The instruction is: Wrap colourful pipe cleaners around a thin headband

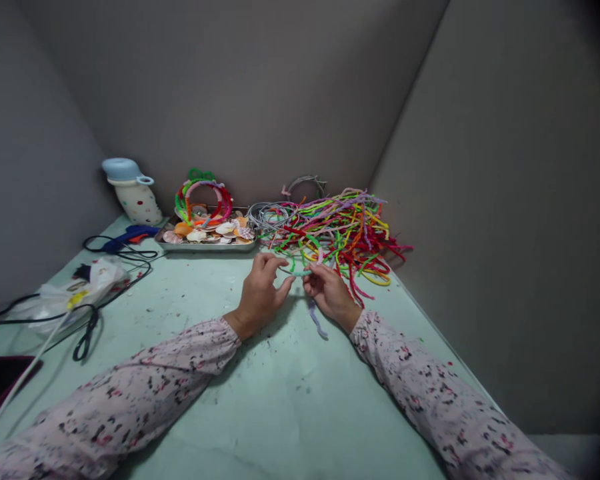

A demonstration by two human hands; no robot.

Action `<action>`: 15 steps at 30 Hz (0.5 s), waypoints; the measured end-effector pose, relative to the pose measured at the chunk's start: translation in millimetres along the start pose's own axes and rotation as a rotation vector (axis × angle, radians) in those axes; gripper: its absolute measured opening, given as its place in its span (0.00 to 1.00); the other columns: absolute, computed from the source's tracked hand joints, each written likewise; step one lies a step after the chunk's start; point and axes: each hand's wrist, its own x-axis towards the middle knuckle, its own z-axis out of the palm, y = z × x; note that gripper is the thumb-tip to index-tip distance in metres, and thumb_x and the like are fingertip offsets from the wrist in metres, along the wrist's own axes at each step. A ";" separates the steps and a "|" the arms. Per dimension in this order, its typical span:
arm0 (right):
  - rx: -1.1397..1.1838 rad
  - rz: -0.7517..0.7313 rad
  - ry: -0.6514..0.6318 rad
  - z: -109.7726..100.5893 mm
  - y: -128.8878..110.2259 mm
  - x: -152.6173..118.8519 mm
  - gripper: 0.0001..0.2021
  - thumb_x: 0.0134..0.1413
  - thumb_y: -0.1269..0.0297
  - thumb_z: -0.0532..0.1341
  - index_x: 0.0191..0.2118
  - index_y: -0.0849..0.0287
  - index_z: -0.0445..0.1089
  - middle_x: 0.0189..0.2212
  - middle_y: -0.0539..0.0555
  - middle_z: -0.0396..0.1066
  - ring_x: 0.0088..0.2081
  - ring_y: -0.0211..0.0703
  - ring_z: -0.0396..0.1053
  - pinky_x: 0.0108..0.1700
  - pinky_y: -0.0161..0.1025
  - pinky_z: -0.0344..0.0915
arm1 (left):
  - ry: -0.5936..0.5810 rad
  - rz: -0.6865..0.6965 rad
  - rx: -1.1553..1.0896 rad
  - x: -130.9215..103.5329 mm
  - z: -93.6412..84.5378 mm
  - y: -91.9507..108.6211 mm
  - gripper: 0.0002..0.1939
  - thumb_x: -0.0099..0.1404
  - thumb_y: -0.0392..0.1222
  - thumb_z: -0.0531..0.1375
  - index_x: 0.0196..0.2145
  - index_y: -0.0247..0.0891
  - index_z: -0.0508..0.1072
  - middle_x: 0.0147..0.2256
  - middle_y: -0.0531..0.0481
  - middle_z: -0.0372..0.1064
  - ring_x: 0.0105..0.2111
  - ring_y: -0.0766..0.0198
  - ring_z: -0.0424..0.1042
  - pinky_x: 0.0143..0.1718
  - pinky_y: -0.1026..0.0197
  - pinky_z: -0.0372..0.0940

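Note:
My right hand pinches a thin grey wire wrapped partly in light green pipe cleaner. A pink fuzzy end shows above its fingers, and a lilac pipe cleaner hangs below; whether it joins the wire I cannot tell. To the left, my left hand has thumb and forefinger spread apart around the wire's bare end, with a gap between the tips. Just beyond both hands lies a tangled heap of coloured pipe cleaners. Coiled grey wire sits at the heap's left side.
A metal tray of seashells stands at the back, with colourful wrapped hoops on it. Behind the heap leans another wire hoop. At left are a bottle, black cables and a plastic bag.

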 end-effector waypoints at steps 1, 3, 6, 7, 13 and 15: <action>0.005 -0.010 0.010 -0.5 0.2 0.5 0.06 0.48 0.63 0.64 0.30 0.60 0.69 0.20 0.48 0.69 0.18 0.31 0.64 0.19 0.27 0.61 | 0.019 -0.021 -0.013 0.2 -0.1 0.7 0.13 0.59 0.38 0.60 0.43 0.38 0.67 0.39 0.48 0.60 0.29 0.68 0.61 0.34 0.63 0.62; 0.017 -0.039 0.026 -1.0 0.6 1.2 0.06 0.48 0.64 0.64 0.30 0.59 0.68 0.20 0.48 0.69 0.19 0.32 0.65 0.20 0.28 0.62 | 0.020 -0.075 -0.047 0.1 0.2 1.1 0.09 0.60 0.39 0.59 0.39 0.37 0.67 0.35 0.50 0.61 0.29 0.67 0.61 0.33 0.63 0.62; 0.022 -0.078 0.039 -1.4 1.4 1.5 0.06 0.48 0.63 0.64 0.31 0.58 0.68 0.20 0.48 0.69 0.20 0.33 0.65 0.21 0.29 0.62 | -0.102 -0.205 -0.168 -1.1 2.5 -1.5 0.05 0.62 0.41 0.57 0.32 0.37 0.69 0.29 0.51 0.64 0.27 0.67 0.62 0.30 0.64 0.60; 0.019 -0.085 0.040 -1.4 1.7 1.3 0.06 0.49 0.63 0.64 0.31 0.58 0.68 0.20 0.48 0.69 0.20 0.33 0.65 0.21 0.29 0.62 | -0.160 -0.260 -0.228 -1.3 3.6 -3.0 0.06 0.61 0.42 0.57 0.31 0.37 0.69 0.28 0.52 0.65 0.27 0.67 0.63 0.29 0.64 0.60; -0.023 -0.066 -0.008 -1.3 3.2 -1.2 0.06 0.48 0.63 0.64 0.31 0.60 0.69 0.21 0.49 0.70 0.19 0.32 0.65 0.20 0.28 0.61 | -0.307 -0.502 -0.553 1.7 8.0 -8.7 0.12 0.58 0.48 0.60 0.30 0.35 0.73 0.24 0.53 0.67 0.23 0.68 0.62 0.25 0.65 0.58; -0.036 -0.061 -0.011 -1.3 3.3 -1.8 0.07 0.48 0.63 0.64 0.31 0.60 0.69 0.21 0.49 0.70 0.18 0.32 0.65 0.20 0.28 0.60 | -0.312 -0.544 -0.615 2.7 7.4 -8.5 0.13 0.56 0.50 0.61 0.30 0.35 0.73 0.21 0.55 0.64 0.21 0.70 0.59 0.22 0.66 0.55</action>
